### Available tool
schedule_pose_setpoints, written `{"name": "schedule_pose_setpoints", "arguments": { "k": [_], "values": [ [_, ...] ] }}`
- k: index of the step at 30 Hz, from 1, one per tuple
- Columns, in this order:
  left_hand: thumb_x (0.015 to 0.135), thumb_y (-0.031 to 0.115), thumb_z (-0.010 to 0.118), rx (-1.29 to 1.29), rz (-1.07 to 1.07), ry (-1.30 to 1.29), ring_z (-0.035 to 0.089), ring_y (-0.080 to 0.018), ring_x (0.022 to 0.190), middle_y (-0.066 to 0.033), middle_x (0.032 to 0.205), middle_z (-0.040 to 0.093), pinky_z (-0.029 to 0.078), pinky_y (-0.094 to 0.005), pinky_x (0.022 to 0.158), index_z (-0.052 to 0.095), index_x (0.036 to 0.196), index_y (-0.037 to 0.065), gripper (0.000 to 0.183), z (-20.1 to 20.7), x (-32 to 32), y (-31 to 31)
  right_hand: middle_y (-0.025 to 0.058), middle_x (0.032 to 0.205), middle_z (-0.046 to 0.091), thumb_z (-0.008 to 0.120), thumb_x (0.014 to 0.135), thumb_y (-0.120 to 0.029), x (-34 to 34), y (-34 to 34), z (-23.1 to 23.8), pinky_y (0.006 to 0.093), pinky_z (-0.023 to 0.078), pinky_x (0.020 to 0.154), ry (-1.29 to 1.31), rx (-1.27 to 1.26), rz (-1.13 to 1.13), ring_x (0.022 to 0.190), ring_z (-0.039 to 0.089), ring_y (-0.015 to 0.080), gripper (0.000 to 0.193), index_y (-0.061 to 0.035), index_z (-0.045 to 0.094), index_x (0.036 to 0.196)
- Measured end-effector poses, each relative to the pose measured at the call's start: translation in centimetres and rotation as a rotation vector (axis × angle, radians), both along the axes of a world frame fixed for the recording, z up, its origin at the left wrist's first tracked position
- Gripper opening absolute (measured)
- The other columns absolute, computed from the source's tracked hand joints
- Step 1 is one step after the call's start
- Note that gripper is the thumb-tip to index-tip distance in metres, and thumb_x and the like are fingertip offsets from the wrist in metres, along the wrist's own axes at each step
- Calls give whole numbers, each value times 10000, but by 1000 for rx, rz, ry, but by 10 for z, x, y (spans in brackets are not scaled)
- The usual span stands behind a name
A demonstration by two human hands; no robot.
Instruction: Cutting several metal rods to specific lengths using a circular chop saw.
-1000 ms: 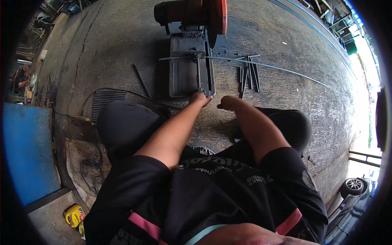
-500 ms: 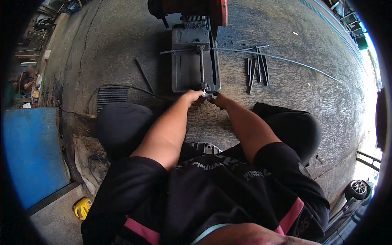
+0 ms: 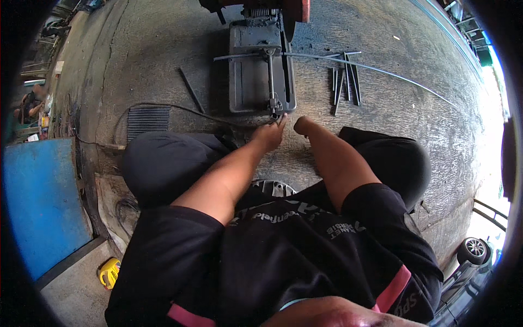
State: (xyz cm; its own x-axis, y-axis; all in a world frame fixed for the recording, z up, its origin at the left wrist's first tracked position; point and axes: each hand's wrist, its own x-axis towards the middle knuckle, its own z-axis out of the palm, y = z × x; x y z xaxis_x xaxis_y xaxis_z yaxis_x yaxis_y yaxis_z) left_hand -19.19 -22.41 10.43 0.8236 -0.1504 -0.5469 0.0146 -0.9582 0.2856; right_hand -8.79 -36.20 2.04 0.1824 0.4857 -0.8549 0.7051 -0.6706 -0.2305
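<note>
L hand [image 3: 269, 136] at clamp screw [image 3: 271, 79], R hand [image 3: 305, 126] nr, rod [image 3: 313, 55] across base [image 3: 245, 90]

Through the head camera I look down and forward from just above the shirt [image 3: 283, 261], which lies nearest, out over the bent knees [image 3: 158, 163]. The left hand [image 3: 268, 135] and right hand [image 3: 306, 126] sit mid-view, farther off; the saw [image 3: 245, 82] stands beyond them, cut by the top edge.
</note>
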Motion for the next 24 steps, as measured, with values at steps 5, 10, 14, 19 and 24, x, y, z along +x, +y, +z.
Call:
{"name": "schedule_pose_setpoints", "arguments": {
  "k": [5,10,14,19,24],
  "values": [
    [859,147,471,50,19,42,612,-370,980,-208,1151,581,505,-454,813,122,1458,97,695,-19,4,-7,160,935,663,441,867,-73,0,-17,-4,412,544,647,-28,-95,-353,703,664,262,261,59,640,971],
    [854,162,467,271,-61,1458,597,-322,1046,-173,1221,567,489,-465,851,360,1387,78,550,-176,-11,93,160,930,669,454,850,-45,-8,36,51,398,545,652,-167,123,243,700,663,267,249,55,657,953],
    [824,191,492,105,-97,366,602,-318,1027,-163,1177,586,484,-465,862,470,1329,178,506,-31,6,1,165,931,669,479,858,-59,-6,-20,20,397,545,656,-100,-37,77,700,666,263,233,35,668,956],
    [829,113,483,92,-69,205,604,-306,1037,-138,1220,570,496,-449,845,237,1447,294,689,6,-4,-7,165,921,670,495,865,-70,-10,0,26,396,542,648,-126,-42,8,700,667,261,228,33,661,981],
    [871,133,491,256,-131,118,618,-327,1001,-206,1288,485,528,-433,756,72,1447,422,768,5,-8,-7,156,898,672,496,867,-78,-7,1,13,391,540,642,-138,-47,-100,697,662,262,234,36,655,995]
  ]
}}
